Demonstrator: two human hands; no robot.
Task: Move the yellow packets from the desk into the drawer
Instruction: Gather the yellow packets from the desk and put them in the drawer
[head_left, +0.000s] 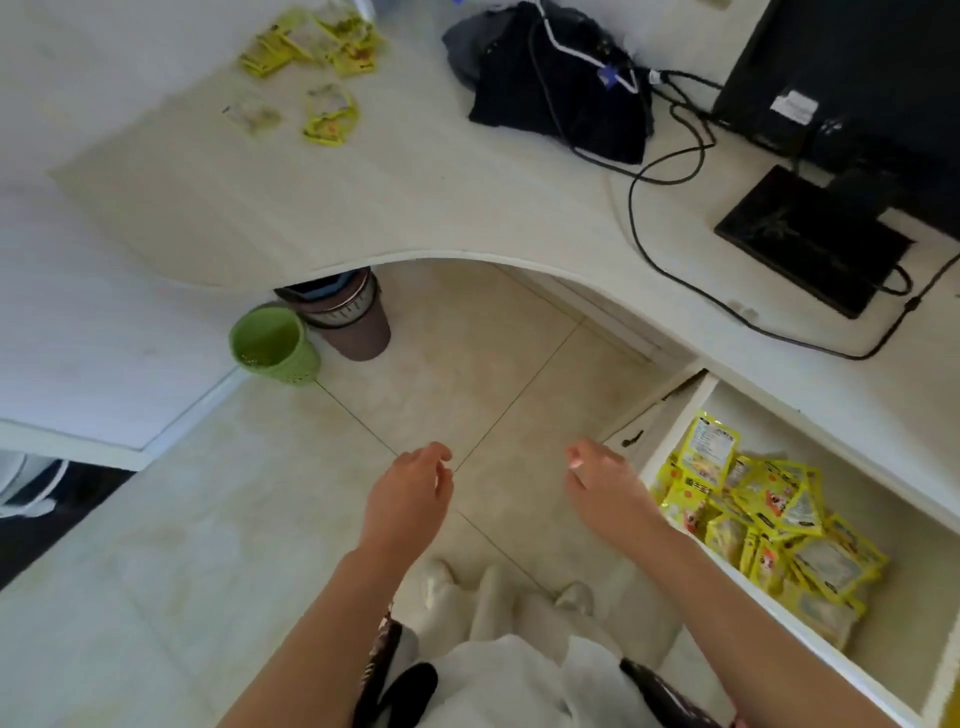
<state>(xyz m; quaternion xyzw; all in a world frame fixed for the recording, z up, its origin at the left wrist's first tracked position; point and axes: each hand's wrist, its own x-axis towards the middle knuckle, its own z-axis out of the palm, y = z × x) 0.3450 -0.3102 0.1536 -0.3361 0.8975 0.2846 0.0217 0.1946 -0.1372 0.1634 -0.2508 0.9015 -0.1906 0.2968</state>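
Both hands hung empty over the tiled floor beside the open drawer: the right hand, fingers loosely curled and holding nothing, hovered just outside the drawer's front wall, while the left hand, equally slack and half-open, was a little farther from it. Inside the drawer lay a heap of yellow packets, piled against the front wall, apparently dropped rather than stacked. Well away from the drawer, at the far end of the curved desk, a scatter of remaining packets waited, suggesting the job was partly done and the free hands were poised for another trip. A black bag and monitor base sat on the desk nearer the drawer.
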